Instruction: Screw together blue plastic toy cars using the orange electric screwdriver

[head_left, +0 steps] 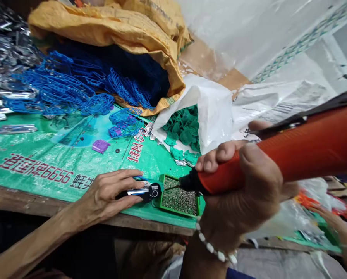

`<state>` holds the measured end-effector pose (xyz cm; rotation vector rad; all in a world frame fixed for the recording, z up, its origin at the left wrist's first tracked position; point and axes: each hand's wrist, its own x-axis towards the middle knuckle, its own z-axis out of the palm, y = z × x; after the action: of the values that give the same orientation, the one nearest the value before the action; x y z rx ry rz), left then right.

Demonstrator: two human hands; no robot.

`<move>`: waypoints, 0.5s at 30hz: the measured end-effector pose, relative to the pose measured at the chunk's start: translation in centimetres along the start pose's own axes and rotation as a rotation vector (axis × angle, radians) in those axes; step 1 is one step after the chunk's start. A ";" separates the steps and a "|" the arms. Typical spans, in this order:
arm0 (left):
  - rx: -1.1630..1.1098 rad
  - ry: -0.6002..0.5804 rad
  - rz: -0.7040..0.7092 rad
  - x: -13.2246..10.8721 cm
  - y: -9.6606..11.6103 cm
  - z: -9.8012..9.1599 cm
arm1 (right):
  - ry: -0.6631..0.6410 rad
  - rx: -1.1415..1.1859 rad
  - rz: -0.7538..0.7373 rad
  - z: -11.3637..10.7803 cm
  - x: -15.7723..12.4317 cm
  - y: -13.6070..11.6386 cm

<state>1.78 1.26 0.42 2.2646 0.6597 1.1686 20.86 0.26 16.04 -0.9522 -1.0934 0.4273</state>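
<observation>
My right hand (243,186) is wrapped around a red electric screwdriver (313,143). The thin bit points left, over a green tray (198,207) full of small metal screws. Whether the bit touches a screw cannot be told. Left of the tray, near the table's front edge, my left hand (112,193) grips a small black part with white lettering (154,190). Shiny metal strips and a blue edge show between its fingers. The part's right end is beside the tray's left side, close to the bit's tip.
Behind my hands lies an orange sack (109,27) spilling blue plastic frames (57,83). A white bag (214,112) holds green plastic pieces (182,126). Shiny metal parts (11,50) are heaped left. A purple piece (100,146) lies mid-table. Another person's arm (333,221) reaches in at right.
</observation>
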 end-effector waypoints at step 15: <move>-0.134 0.052 -0.083 0.4 -0.5 0.9 | -0.019 0.179 0.093 2.9 -1.2 1.0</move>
<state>2.69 1.68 -0.08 2.0824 0.6675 1.1989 17.91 1.20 14.89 -0.8439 -1.0128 0.6012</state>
